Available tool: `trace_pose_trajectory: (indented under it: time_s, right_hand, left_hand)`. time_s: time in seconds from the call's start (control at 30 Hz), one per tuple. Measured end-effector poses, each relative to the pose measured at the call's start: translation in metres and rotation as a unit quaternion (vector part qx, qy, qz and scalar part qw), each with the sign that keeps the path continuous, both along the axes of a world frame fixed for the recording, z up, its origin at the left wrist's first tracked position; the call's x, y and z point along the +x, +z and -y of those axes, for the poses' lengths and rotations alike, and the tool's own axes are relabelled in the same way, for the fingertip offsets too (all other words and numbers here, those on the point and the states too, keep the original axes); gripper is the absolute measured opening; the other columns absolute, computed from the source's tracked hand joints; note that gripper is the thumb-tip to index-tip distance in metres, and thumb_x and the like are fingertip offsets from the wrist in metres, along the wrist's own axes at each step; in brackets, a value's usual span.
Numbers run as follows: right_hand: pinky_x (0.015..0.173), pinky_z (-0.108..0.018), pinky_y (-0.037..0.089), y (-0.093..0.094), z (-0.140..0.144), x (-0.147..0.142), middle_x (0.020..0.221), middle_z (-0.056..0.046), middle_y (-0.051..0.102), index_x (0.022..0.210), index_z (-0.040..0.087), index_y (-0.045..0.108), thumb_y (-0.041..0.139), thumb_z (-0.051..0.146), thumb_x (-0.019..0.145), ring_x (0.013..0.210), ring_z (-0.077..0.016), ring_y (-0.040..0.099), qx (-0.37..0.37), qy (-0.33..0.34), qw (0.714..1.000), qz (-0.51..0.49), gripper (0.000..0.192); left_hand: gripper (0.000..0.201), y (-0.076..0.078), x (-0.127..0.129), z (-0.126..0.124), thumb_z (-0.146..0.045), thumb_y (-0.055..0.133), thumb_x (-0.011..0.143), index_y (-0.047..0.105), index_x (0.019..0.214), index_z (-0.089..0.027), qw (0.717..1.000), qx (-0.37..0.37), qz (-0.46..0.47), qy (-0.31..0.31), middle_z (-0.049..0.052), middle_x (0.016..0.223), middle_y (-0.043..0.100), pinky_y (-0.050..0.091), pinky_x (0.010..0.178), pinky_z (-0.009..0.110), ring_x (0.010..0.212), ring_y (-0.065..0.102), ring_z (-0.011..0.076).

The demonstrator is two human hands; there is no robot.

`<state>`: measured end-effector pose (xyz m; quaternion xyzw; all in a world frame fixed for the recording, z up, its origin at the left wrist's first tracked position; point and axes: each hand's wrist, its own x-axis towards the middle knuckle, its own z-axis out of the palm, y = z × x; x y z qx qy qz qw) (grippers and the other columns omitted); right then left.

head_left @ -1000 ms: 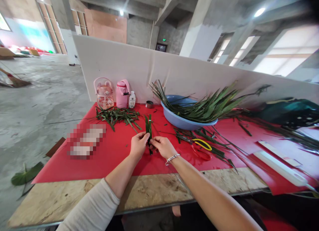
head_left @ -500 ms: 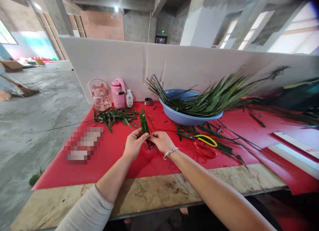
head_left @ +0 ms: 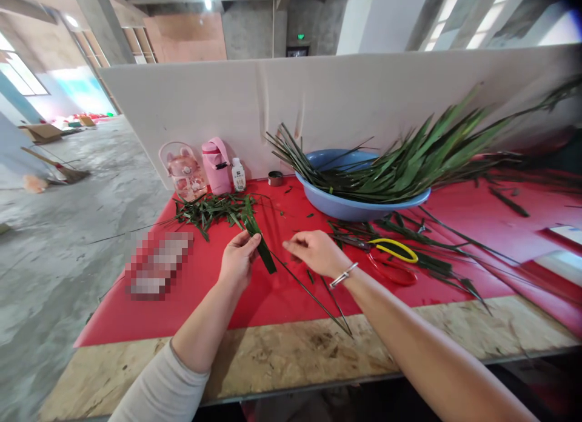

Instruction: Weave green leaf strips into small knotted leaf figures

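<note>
The left hand (head_left: 235, 261) is clamped on a flat, glossy, dark green strip of leaf (head_left: 267, 258), pinching it between thumb and fingers. The strip slants through that grip: one end rises above the thumb, and the other, cut blunt, hangs below and to its right, in the gap between the two hands. The right hand (head_left: 321, 252), with a silver metal bracelet (head_left: 344, 276) at its wrist, is apart from both the left hand and the strip. Its thumb and fingertips are drawn close together, pointing towards the strip; whether they hold anything, I cannot tell. A thin, dark, string-like stem (head_left: 313, 296) slants from near the strip's lower part towards the table's front edge. Beneath both hands lies a smooth, bright red sheet (head_left: 182, 316).
</note>
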<state>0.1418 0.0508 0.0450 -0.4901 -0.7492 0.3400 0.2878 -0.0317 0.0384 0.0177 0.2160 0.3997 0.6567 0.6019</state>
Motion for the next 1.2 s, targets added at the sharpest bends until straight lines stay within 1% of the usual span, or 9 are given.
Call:
trace_pose_trajectory:
  time_s: [0.1, 0.17, 0.27, 0.43, 0.57, 0.67, 0.93, 1.07, 1.2]
  right_hand:
    - [0.052, -0.022, 0.039, 0.005, -0.004, 0.01, 0.06, -0.002, 0.065, 0.069, 0.016, 0.061, 0.048, 0.045, 0.081, 0.054, -0.0128, 0.058, -0.038, 0.006, 0.998, -0.051, 0.034]
    - [0.048, -0.021, 0.037, 0.003, 0.0, 0.006, 0.054, 0.0, 0.062, 0.069, 0.017, 0.06, 0.052, 0.044, 0.078, 0.048, -0.0117, 0.055, -0.045, 0.022, 0.998, -0.046, 0.03]
    - [0.041, -0.021, 0.033, -0.009, 0.011, -0.007, 0.045, 0.003, 0.056, 0.064, 0.019, 0.057, 0.056, 0.039, 0.076, 0.039, -0.0104, 0.05, -0.09, 0.027, 0.994, -0.053, 0.023]
    - [0.037, -0.02, 0.031, -0.027, 0.017, -0.009, 0.046, 0.002, 0.055, 0.057, 0.017, 0.053, 0.058, 0.038, 0.073, 0.038, -0.0098, 0.05, -0.185, 0.028, 0.98, -0.075, 0.026]
    - [0.038, -0.019, 0.027, -0.016, -0.001, -0.002, 0.05, 0.004, 0.052, 0.064, 0.016, 0.056, 0.058, 0.052, 0.072, 0.04, -0.0064, 0.041, -0.13, 0.033, 0.986, -0.104, 0.038]
    - [0.045, -0.019, 0.031, -0.014, -0.012, -0.009, 0.058, 0.004, 0.053, 0.073, 0.015, 0.059, 0.056, 0.049, 0.075, 0.047, -0.0065, 0.043, -0.095, 0.051, 0.979, -0.174, 0.034]
    - [0.056, -0.022, 0.04, -0.053, -0.015, -0.027, 0.06, 0.004, 0.056, 0.065, 0.015, 0.059, 0.073, 0.031, 0.054, 0.055, -0.0076, 0.048, -0.199, 0.004, 0.917, -0.347, 0.024]
    - [0.051, -0.022, 0.038, -0.054, -0.009, -0.025, 0.056, 0.005, 0.055, 0.063, 0.015, 0.056, 0.073, 0.028, 0.054, 0.05, -0.0073, 0.048, -0.215, -0.015, 0.906, -0.363, 0.022]
    - [0.048, -0.02, 0.036, -0.054, -0.004, -0.028, 0.053, 0.006, 0.055, 0.062, 0.016, 0.056, 0.073, 0.025, 0.053, 0.048, -0.007, 0.046, -0.181, -0.051, 0.907, -0.378, 0.021]
  left_hand:
    - [0.028, 0.007, 0.0, -0.002, -0.015, 0.079, 0.048, 0.068, 0.074, -0.017, 1.0, -0.022, 0.011, 0.008, -0.001, 0.069, 0.068, 0.046, 0.053, 0.016, 0.056, 0.059, 0.0067]
    - [0.027, 0.011, 0.003, -0.004, -0.014, 0.077, 0.05, 0.067, 0.075, -0.017, 1.0, -0.025, 0.001, 0.009, -0.001, 0.071, 0.068, 0.046, 0.053, 0.015, 0.057, 0.059, 0.0061]
    - [0.027, 0.017, 0.008, -0.009, -0.015, 0.078, 0.051, 0.066, 0.075, -0.017, 1.0, -0.014, -0.009, 0.017, -0.002, 0.07, 0.067, 0.044, 0.051, 0.014, 0.056, 0.058, 0.0054]
    - [0.029, 0.02, 0.01, -0.011, -0.015, 0.08, 0.048, 0.065, 0.073, -0.016, 0.999, -0.028, -0.012, 0.026, -0.005, 0.061, 0.064, 0.041, 0.045, 0.014, 0.043, 0.049, 0.0019]
    - [0.033, 0.016, 0.012, -0.006, -0.015, 0.08, 0.045, 0.065, 0.075, -0.015, 0.999, -0.032, -0.007, 0.007, -0.004, 0.063, 0.065, 0.044, 0.048, 0.013, 0.048, 0.054, 0.0036]
    - [0.036, 0.008, 0.016, -0.003, -0.015, 0.081, 0.043, 0.065, 0.075, -0.014, 1.0, -0.02, 0.01, -0.006, -0.002, 0.066, 0.066, 0.048, 0.054, 0.015, 0.055, 0.059, 0.0066]
    - [0.034, -0.008, 0.024, 0.006, -0.013, 0.081, 0.045, 0.06, 0.073, -0.013, 0.999, -0.016, 0.02, -0.028, -0.001, 0.066, 0.066, 0.048, 0.058, 0.016, 0.059, 0.06, 0.0072]
    - [0.036, -0.014, 0.027, 0.009, -0.014, 0.081, 0.046, 0.056, 0.072, -0.015, 0.999, -0.033, 0.01, -0.033, -0.003, 0.063, 0.063, 0.046, 0.054, 0.017, 0.056, 0.058, 0.0075]
    - [0.035, -0.018, 0.027, 0.008, -0.015, 0.079, 0.05, 0.055, 0.075, -0.015, 1.0, -0.013, -0.017, -0.02, -0.004, 0.065, 0.061, 0.044, 0.054, 0.016, 0.058, 0.057, 0.0065]
